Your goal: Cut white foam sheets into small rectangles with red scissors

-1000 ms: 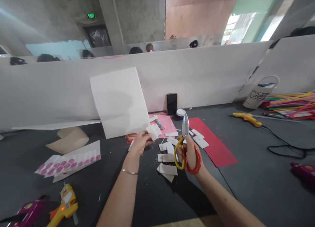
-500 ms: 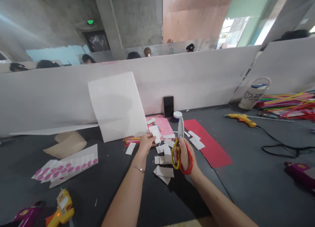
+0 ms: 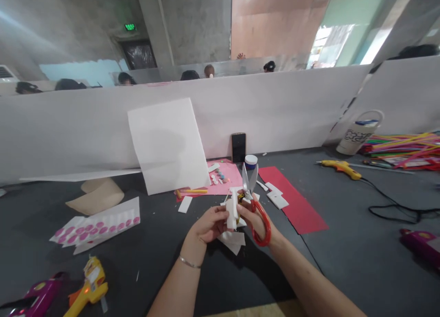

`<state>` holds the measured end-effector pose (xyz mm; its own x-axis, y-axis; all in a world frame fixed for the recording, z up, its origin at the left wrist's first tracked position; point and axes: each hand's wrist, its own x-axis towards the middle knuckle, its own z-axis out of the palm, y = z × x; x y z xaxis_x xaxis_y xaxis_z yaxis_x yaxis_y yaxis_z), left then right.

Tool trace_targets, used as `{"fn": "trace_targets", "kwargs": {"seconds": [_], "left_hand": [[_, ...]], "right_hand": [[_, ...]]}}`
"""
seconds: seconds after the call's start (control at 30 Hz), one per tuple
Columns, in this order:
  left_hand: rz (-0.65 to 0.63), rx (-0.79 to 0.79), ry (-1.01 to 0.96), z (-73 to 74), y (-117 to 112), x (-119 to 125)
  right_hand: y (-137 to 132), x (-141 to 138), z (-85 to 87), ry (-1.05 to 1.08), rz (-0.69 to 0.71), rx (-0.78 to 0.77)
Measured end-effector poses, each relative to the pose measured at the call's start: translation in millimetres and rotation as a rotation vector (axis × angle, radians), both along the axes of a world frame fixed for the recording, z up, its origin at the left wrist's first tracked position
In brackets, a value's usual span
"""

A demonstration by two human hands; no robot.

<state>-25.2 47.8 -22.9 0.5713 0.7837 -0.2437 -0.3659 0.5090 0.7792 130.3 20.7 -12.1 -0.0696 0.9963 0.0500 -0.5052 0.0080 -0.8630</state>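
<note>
There are 2 hands (image 3: pixel 208 225) (image 3: pixel 250 217), 1 pair of scissors (image 3: pixel 247 191), 2 yellow glue guns (image 3: pixel 338 167) (image 3: pixel 88 285) and 1 phone (image 3: pixel 239 147).

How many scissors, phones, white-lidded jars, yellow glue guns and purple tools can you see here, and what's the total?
Scissors: 1
Phone: 1
White-lidded jar: 1
Yellow glue guns: 2
Purple tools: 2
Total: 7

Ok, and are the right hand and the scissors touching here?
Touching. The head view shows it: the right hand grips the scissors, with the red handle loop lying against it.
</note>
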Motion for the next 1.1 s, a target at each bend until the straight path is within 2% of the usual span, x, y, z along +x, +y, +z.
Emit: {"fn": "trace_targets", "kwargs": {"seconds": [0.17, 0.23, 0.4, 0.5, 0.63, 0.87, 1.1], "left_hand": [[0.038, 0.005, 0.046, -2.6, 4, -4], [0.097, 0.023, 0.067, -1.4, 7, -9], [0.257, 0.136, 0.164, 15.5, 10, -12], [0.289, 0.162, 0.212, 25.5, 4, -4], [0.320, 0.161, 0.231, 28.2, -4, 4], [0.361, 0.172, 0.249, 29.1, -3, -6], [0.433, 0.180, 0.313, 29.5, -3, -3]], "right_hand": [[-2, 1, 4.6, -0.121, -0.178, 0.015], [-1, 5, 7.5, -0.154, -0.241, 0.023], [1, 12, 13.9, -0.290, -0.384, 0.087], [0, 8, 14.5, -0.278, -0.365, 0.073], [-2, 3, 10.4, -0.270, -0.301, 0.056], [-7, 7, 15.0, -0.190, -0.170, 0.111], [-4, 3, 19.8, -0.156, -0.255, 0.053]]}}
